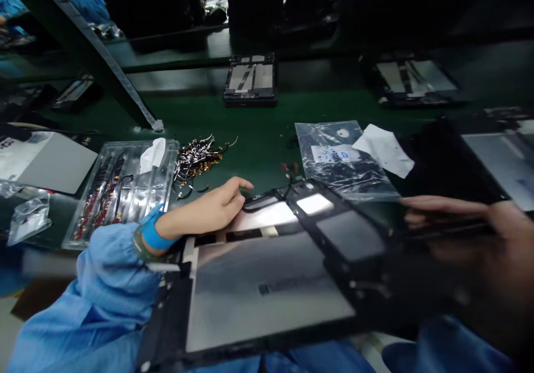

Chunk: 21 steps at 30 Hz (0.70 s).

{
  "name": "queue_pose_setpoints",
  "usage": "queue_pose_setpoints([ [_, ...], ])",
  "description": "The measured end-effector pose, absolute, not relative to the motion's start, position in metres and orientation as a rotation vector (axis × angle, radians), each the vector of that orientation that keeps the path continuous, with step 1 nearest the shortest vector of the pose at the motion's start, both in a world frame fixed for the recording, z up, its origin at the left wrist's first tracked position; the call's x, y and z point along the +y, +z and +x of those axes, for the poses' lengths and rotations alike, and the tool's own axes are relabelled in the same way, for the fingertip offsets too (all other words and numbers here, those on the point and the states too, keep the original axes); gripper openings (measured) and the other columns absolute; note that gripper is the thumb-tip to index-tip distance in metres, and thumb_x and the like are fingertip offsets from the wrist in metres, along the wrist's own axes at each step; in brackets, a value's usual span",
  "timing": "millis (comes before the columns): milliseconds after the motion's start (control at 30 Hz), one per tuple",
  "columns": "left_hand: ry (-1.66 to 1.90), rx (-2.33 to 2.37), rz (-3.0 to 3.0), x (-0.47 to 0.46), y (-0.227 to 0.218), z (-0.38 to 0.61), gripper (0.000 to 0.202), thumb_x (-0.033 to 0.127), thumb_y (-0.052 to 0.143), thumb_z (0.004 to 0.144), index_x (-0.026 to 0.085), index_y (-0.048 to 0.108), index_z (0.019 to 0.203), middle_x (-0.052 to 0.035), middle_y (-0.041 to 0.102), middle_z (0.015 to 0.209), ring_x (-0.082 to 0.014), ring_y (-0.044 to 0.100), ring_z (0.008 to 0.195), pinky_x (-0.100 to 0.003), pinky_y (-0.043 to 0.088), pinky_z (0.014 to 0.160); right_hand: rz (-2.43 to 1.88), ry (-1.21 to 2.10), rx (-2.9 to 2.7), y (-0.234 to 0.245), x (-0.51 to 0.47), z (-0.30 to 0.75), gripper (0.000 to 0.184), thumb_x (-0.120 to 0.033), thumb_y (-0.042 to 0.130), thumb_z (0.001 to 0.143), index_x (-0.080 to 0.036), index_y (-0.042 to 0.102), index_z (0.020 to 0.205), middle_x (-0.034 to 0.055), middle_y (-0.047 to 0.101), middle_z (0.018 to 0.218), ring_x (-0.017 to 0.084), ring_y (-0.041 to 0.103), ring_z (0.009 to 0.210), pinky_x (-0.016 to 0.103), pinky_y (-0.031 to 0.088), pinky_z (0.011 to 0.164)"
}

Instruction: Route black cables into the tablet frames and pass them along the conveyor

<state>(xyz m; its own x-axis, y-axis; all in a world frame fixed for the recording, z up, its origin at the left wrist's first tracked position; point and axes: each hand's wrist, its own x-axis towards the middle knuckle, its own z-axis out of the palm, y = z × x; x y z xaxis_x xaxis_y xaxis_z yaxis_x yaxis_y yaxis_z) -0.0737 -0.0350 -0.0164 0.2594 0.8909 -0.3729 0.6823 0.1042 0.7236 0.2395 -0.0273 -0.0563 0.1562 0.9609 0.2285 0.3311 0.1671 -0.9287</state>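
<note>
A large flat tablet-like device, opened to show grey metal plates inside a black frame, lies tilted at the near edge, over my lap. My left hand rests over its far left side, index finger stretched out and the others loosely curled, near a short black cable. I see nothing held in it. On the right, my right hand is smeared by motion. Its fingers seem closed around something dark and slim, too blurred to name, beside the device's right side.
Left of the device stand a clear compartment tray of small cables and a pile of cables. Behind it lie a plastic bag and white paper. More opened devices sit at the back and right. A slanted green post rises at left.
</note>
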Motion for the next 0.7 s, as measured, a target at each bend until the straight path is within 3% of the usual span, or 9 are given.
queue_pose_setpoints([
  [67,0.145,1.478,1.858,-0.036,-0.022,-0.068,0.041,0.028,0.033,0.095,0.014,0.039,0.133,-0.0082,0.061,0.1,-0.0189,0.058,0.083,-0.031,0.045,0.074,-1.324,0.931,-1.122,-0.044,-0.025,0.224,0.045,-0.054,0.037,0.093,-0.026,0.067,0.075,0.0047,0.069,0.073,0.018,0.06,0.05,0.033,0.049,0.042],
  [133,0.067,1.459,2.073,-0.038,-0.028,-0.061,0.038,0.025,0.032,0.096,0.012,0.042,0.13,-0.0115,0.059,0.109,-0.0195,0.058,0.087,-0.031,0.044,0.073,-1.305,1.058,-1.043,-0.035,-0.026,0.205,0.045,-0.061,0.041,0.089,-0.025,0.063,0.074,0.0028,0.067,0.069,0.016,0.06,0.047,0.03,0.052,0.044],
  [233,0.134,1.472,2.389,-0.045,-0.041,-0.054,0.027,0.026,0.036,0.097,0.012,0.058,0.106,-0.0097,0.059,0.1,-0.0193,0.056,0.085,-0.033,0.043,0.073,-1.214,1.174,-1.209,-0.031,-0.028,0.179,0.042,-0.062,0.051,0.084,-0.022,0.061,0.079,0.0023,0.068,0.072,0.017,0.068,0.055,0.03,0.059,0.052],
  [333,0.397,1.572,2.619,-0.056,-0.053,-0.053,0.02,0.024,0.046,0.094,0.016,0.064,0.09,-0.0064,0.06,0.091,-0.0202,0.052,0.086,-0.038,0.039,0.079,-1.128,1.244,-1.438,-0.039,-0.024,0.16,0.031,-0.052,0.063,0.081,-0.021,0.064,0.081,0.0027,0.069,0.078,0.018,0.07,0.061,0.03,0.061,0.058],
  [500,0.676,1.557,2.662,-0.073,-0.06,-0.055,0.013,0.015,0.053,0.091,0.017,0.063,0.098,-0.003,0.063,0.088,-0.0166,0.051,0.08,-0.035,0.033,0.073,-1.082,1.159,-1.696,-0.057,-0.014,0.14,0.012,-0.033,0.067,0.08,-0.021,0.067,0.083,0.0027,0.07,0.082,0.016,0.069,0.071,0.027,0.058,0.063],
  [700,0.711,1.46,2.571,-0.076,-0.065,-0.057,0.012,0.019,0.051,0.093,0.013,0.062,0.092,-0.003,0.06,0.081,-0.015,0.05,0.076,-0.03,0.034,0.065,-1.044,1.01,-1.906,-0.072,-0.012,0.132,0.013,-0.033,0.064,0.082,-0.02,0.066,0.08,0.0031,0.069,0.079,0.016,0.066,0.071,0.027,0.054,0.062],
])
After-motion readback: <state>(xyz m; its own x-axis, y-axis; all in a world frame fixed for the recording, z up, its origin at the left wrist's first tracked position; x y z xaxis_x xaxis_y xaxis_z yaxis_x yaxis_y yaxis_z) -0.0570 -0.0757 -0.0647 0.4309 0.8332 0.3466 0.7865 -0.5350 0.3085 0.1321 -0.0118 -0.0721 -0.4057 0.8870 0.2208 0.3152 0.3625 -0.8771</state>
